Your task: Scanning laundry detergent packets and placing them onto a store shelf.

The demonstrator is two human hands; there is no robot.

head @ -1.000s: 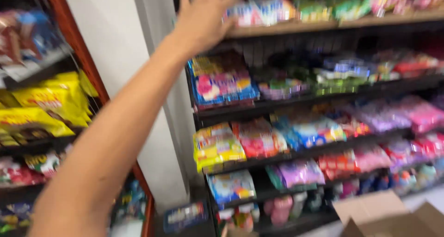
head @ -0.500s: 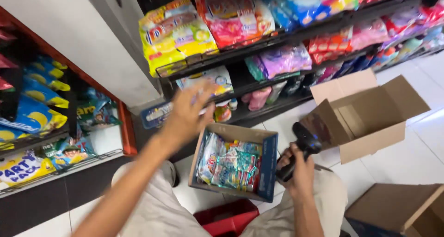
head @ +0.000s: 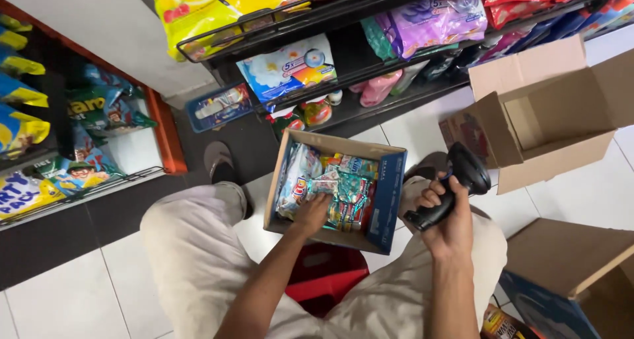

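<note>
My left hand (head: 312,213) reaches into an open cardboard box with blue sides (head: 389,200) and rests on the colourful snack packets (head: 340,190) that fill it; whether its fingers grip one I cannot tell. The box sits on the floor between my knees. My right hand (head: 446,223) holds a black handheld scanner (head: 456,184) by its grip, just right of the box, above my right thigh.
Store shelves with snack bags (head: 422,22) stand ahead, more bags on a red-framed rack (head: 79,141) at left. An empty open carton (head: 555,121) lies at right, another box (head: 568,279) at lower right. A red stool (head: 327,276) shows under me.
The view dropped from the upper shelves to the floor. My left hand came down from a high shelf and went into the box; my right hand with the scanner came into sight.
</note>
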